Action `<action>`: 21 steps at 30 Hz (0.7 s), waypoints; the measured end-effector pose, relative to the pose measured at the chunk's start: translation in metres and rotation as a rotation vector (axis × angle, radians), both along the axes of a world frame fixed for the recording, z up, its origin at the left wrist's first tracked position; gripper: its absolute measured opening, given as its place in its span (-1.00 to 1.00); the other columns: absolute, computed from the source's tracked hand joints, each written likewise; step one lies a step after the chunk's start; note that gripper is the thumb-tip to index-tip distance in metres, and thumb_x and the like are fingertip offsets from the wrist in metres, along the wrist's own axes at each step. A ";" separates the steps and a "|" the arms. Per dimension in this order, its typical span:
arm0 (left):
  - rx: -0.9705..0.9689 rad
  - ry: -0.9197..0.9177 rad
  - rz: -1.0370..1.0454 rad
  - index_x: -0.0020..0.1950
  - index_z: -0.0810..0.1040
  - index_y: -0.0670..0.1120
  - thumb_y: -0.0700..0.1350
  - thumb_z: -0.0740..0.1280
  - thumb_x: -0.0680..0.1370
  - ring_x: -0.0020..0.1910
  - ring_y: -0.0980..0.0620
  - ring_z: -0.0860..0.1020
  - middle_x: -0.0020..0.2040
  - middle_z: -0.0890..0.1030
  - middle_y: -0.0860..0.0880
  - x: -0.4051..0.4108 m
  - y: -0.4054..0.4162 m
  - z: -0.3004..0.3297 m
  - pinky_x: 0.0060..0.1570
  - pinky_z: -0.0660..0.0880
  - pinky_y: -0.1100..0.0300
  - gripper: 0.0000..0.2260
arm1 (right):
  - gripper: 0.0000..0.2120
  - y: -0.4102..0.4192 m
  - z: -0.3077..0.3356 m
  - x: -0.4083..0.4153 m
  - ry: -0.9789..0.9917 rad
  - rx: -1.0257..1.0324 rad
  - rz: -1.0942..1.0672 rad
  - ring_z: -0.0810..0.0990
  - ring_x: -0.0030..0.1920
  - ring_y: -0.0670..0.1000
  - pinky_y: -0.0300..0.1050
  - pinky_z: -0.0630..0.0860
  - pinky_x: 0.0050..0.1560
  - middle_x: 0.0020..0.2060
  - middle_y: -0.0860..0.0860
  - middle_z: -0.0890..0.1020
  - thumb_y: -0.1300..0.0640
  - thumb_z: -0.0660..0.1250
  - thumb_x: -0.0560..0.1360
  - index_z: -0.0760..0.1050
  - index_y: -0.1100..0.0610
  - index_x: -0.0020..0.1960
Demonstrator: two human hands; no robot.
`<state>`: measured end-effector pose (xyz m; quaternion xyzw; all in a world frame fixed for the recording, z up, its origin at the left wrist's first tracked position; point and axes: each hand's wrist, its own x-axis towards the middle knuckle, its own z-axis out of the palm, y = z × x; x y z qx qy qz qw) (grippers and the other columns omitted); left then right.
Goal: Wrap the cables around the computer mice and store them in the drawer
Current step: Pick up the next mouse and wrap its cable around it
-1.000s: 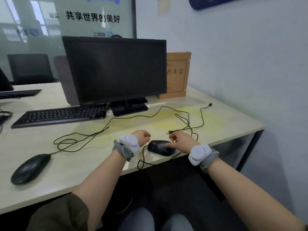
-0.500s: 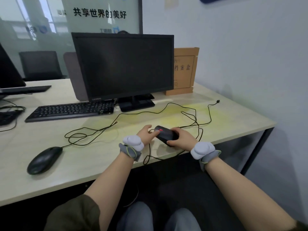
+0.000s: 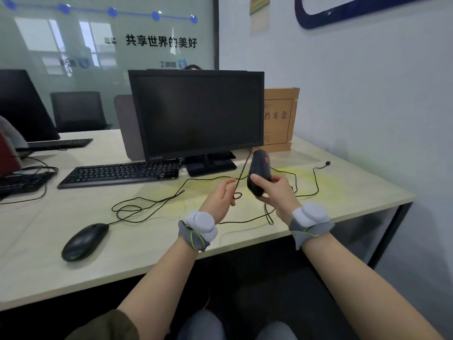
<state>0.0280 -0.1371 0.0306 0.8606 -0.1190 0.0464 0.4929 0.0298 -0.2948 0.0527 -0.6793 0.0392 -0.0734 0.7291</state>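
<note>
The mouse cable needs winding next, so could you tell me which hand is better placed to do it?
Probably the left hand: it already pinches the cable just beside the mouse, while the right hand is occupied gripping the mouse upright above the desk.

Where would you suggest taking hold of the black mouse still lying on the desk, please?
Take the black mouse across its two long sides, coming down from above. It lies flat on the desk, domed back up, with bare desk on both sides. Its cable leaves the far end, so a side grip stays off the cable.
</note>
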 end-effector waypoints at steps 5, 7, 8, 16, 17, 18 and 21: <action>0.107 -0.107 -0.014 0.39 0.33 0.12 -0.06 0.11 0.61 -0.19 0.05 0.46 -0.14 0.51 0.04 -0.001 -0.005 -0.006 -0.24 0.35 0.23 -0.65 | -0.70 0.008 0.006 -0.006 0.114 0.181 0.132 0.57 0.02 0.09 -0.05 0.59 -0.07 0.02 0.13 0.55 0.11 0.43 0.42 0.41 0.19 0.05; 0.072 -0.100 0.032 0.33 0.44 0.04 -0.08 0.13 0.61 -0.09 0.00 0.50 -0.06 0.57 -0.02 0.003 -0.002 -0.008 -0.15 0.32 0.25 -0.70 | -0.75 0.008 0.007 -0.008 0.117 0.230 0.145 0.58 0.05 0.11 -0.04 0.59 -0.05 -0.03 0.10 0.56 0.08 0.42 0.42 0.42 0.16 -0.02; 0.049 -0.102 0.050 0.29 0.49 -0.01 -0.09 0.13 0.62 -0.01 0.00 0.51 0.02 0.60 -0.03 0.004 0.000 -0.010 -0.12 0.31 0.29 -0.71 | -0.74 0.007 0.009 -0.009 0.108 0.266 0.137 0.58 0.06 0.12 -0.02 0.58 -0.01 -0.03 0.09 0.56 0.07 0.42 0.42 0.42 0.16 -0.02; 0.013 0.030 -0.129 -0.09 0.58 0.05 -0.11 0.10 0.61 -0.32 0.05 0.38 -0.33 0.42 0.04 -0.004 0.006 -0.027 -0.27 0.33 0.27 -0.74 | -0.55 -0.008 0.023 -0.002 -0.026 0.372 -0.068 0.52 0.16 0.09 -0.13 0.54 -0.03 0.14 0.09 0.53 0.04 0.43 0.41 0.35 0.17 0.20; 0.001 0.053 -0.167 -0.12 0.56 0.04 -0.12 0.10 0.60 -0.31 0.07 0.41 -0.32 0.45 0.05 -0.005 0.007 -0.027 -0.25 0.37 0.30 -0.74 | -0.53 -0.010 0.023 -0.001 -0.016 0.276 -0.115 0.51 0.12 0.07 -0.15 0.50 -0.08 0.10 0.06 0.53 -0.01 0.44 0.40 0.36 0.15 0.19; 0.002 0.081 -0.208 -0.14 0.56 0.04 -0.12 0.11 0.60 -0.28 0.10 0.45 -0.30 0.48 0.06 -0.006 0.007 -0.025 -0.20 0.41 0.32 -0.74 | -0.49 -0.012 0.021 0.001 -0.006 0.170 -0.160 0.48 0.09 0.05 -0.13 0.45 -0.09 0.08 0.03 0.53 -0.05 0.44 0.38 0.36 0.14 0.20; 0.059 0.181 -0.271 -0.20 0.57 0.08 -0.10 0.16 0.57 -0.12 0.10 0.54 -0.21 0.56 0.09 -0.009 0.005 -0.017 0.01 0.49 0.22 -0.76 | -0.37 -0.012 0.013 0.003 0.046 0.105 -0.179 0.46 0.09 0.04 0.00 0.44 0.06 0.12 0.03 0.52 -0.10 0.46 0.35 0.34 0.16 0.28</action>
